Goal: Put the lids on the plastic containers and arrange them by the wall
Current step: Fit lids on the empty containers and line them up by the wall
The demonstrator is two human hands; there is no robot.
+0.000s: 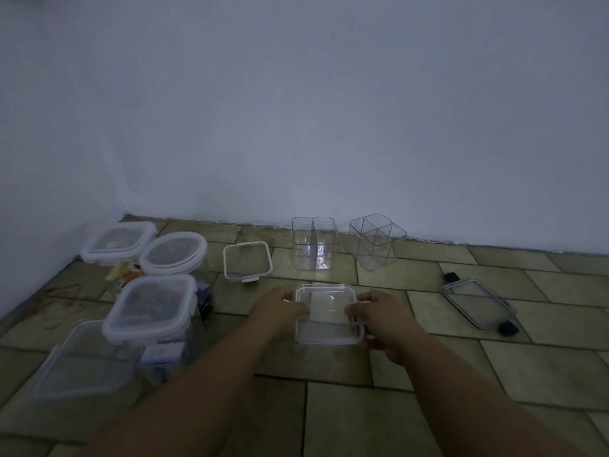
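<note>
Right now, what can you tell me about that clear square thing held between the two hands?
It looks like a square lid of clear plastic, with rounded corners and a raised rim. It lies roughly level, low over the floor tiles. The left hand grips its left edge, the right hand its right. Whether a box sits beneath is unclear.

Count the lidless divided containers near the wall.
2. The first divided container stands close to the wall, square to the camera. The second divided container stands just right of it, turned at an angle. None appears hidden.
</note>
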